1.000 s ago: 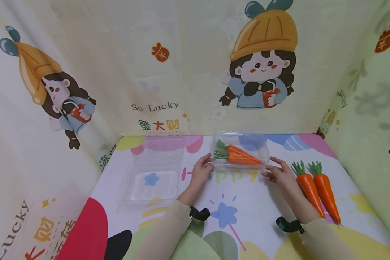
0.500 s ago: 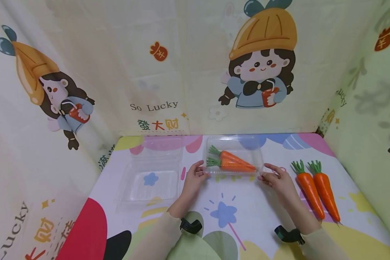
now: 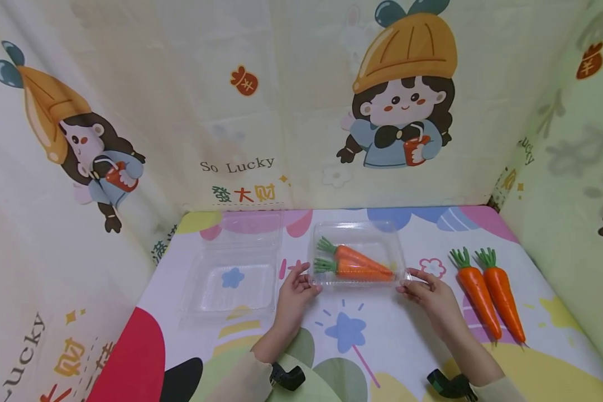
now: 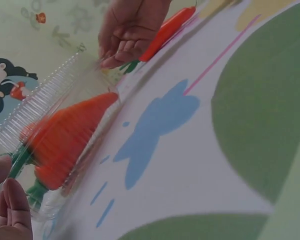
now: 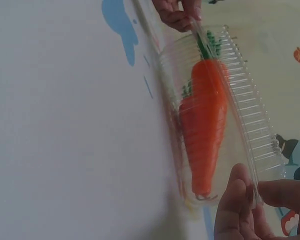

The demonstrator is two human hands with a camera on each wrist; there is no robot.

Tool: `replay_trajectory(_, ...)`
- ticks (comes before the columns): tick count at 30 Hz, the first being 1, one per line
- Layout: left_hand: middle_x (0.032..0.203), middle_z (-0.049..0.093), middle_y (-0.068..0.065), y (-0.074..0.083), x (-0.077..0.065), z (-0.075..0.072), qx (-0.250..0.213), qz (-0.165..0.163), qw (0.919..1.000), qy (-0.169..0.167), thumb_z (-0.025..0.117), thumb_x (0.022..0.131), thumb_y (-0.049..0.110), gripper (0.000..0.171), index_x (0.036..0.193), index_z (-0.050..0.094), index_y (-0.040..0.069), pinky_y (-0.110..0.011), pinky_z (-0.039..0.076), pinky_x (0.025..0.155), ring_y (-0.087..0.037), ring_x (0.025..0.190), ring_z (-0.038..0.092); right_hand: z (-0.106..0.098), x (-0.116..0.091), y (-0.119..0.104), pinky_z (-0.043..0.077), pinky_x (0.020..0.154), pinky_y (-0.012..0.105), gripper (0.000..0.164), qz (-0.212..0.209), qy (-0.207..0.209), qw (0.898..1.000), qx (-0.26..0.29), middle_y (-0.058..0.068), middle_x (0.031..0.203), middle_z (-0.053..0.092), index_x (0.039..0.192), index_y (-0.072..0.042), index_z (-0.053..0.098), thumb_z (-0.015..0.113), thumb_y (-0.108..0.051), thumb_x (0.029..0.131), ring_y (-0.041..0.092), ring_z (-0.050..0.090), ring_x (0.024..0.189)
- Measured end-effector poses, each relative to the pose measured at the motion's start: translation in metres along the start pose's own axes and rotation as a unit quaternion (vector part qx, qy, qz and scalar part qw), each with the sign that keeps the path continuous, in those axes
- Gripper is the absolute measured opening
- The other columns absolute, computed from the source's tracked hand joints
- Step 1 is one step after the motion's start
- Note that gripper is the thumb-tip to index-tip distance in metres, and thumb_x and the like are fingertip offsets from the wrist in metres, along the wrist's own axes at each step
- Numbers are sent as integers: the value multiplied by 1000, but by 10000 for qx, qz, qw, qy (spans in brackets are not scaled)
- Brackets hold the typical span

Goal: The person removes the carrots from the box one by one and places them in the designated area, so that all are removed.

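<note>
A clear plastic clamshell box (image 3: 382, 237) is closed around two orange carrots (image 3: 364, 272) with green tops. My left hand (image 3: 293, 298) pinches the box's near left corner between thumb and fingers. At the near right corner, my right hand (image 3: 434, 301) pinches the rim the same way. In the left wrist view the box's ribbed wall (image 4: 50, 100) is tilted by the camera angle, with the carrots (image 4: 72, 137) lying inside. The right wrist view shows the thumb and fingers (image 5: 232, 200) on the rim, beside the enclosed carrots (image 5: 205, 125).
A second clear clamshell box (image 3: 206, 307) stands with its lid raised back on the left of the table. To the right lie two loose carrots, one (image 3: 478, 301) beside the other (image 3: 505, 304). Printed curtains (image 3: 301, 111) enclose the patterned table (image 3: 382, 346).
Both hands have drawn the closed box with its carrots toward the near side and slightly left. The other box and the loose carrots have stayed in place.
</note>
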State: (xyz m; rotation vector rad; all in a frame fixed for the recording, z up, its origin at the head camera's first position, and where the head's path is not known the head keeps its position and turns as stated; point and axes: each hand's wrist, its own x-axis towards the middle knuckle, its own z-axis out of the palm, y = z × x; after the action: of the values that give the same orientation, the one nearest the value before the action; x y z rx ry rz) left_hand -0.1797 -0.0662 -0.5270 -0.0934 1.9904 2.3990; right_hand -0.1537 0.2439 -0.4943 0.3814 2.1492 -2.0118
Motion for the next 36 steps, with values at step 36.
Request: replay_trajectory(36, 104, 65, -19, 1, -12, 2, 95, -252, 9974, 670, 76, 83, -13, 40, 119, 61, -14, -19, 59, 75, -13, 85, 64, 13, -1, 13, 57, 82, 16, 48, -195, 583, 9975, -350, 0, 98, 72, 132, 7, 54, 51, -34, 109, 4, 70, 84)
